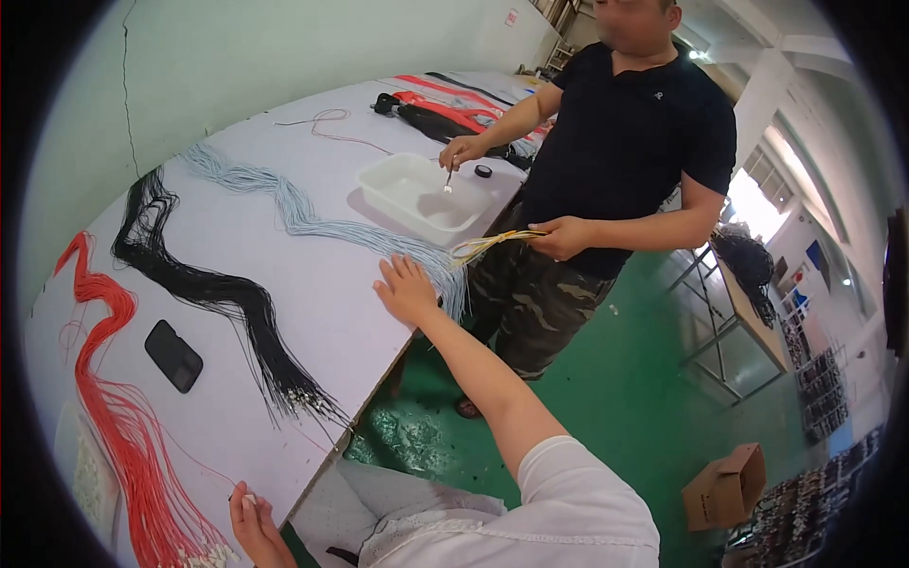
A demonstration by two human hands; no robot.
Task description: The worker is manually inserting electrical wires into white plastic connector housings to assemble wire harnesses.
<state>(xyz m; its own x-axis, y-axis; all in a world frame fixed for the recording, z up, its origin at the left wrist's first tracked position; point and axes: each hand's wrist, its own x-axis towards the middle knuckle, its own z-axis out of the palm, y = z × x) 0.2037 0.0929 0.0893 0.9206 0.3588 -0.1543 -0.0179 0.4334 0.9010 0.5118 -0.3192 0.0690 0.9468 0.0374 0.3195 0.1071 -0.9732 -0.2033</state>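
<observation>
My right hand (409,292) lies flat with its fingers spread on the white table (312,275), beside the bundle of light blue wires (331,227). Low in the view, my left hand (258,532) is closed at the table's front edge, pinching a thin red wire (204,464) with a small white end at the fingertips. Close to that hand lies a thick bundle of red wires (114,407) with white connectors at its near end. A bundle of black wires (213,282) stretches between the red and light blue ones.
A black phone (174,356) rests between the red and black bundles. Across the table corner, a person (625,142) holds looped yellow wires (497,241) and a small white-tipped piece above a white tray (417,194). A cardboard box (724,488) sits on the green floor.
</observation>
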